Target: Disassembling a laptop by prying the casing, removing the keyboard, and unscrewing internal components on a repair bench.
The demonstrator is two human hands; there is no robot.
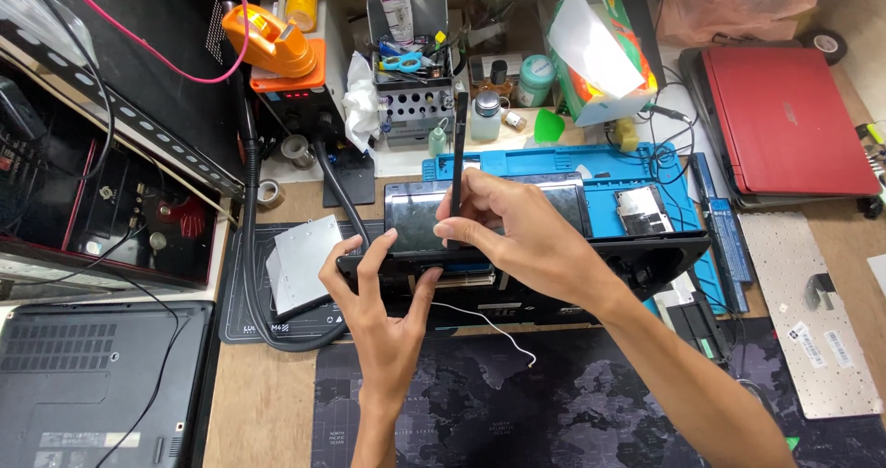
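from the head-worn camera, looking down on a crowded repair bench; two bare hands meet at the centre over an opened black laptop body (pixel 554 265) that lies across the near edge of a blue work mat (pixel 591 168); the left hand (pixel 388 302) comes up from below, its thumb and fingers pinched on the front left edge of the laptop body, seemingly to keep it from sliding; the right hand (pixel 517 233) reaches in from the right, its fingertips pressed together around a thin black pry tool (pixel 459 154), held upright with its lower end hidden behind the fingers near the dark panel, as if for fine leverage; a thin white wire (pixel 489 325) trails from the body onto a dark desk mat printed with a world map (pixel 554 413).

counting what lies around: three other laptops, one red and closed (pixel 784 122) at the far right, one dark and turned underside up (pixel 92 376) at the near left, one open chassis (pixel 111 200) at the left edge; one loose keyboard (pixel 803 311) at the right; one long battery (pixel 729 246) beside the mat; one orange tape dispenser (pixel 272 43) on a black station; one tissue box (pixel 604 53); one tool caddy (pixel 420 71) holding blue-handled scissors; one silver drive tray (pixel 305 265) to the left of the hands; bottles at the back, too crowded to count surely.
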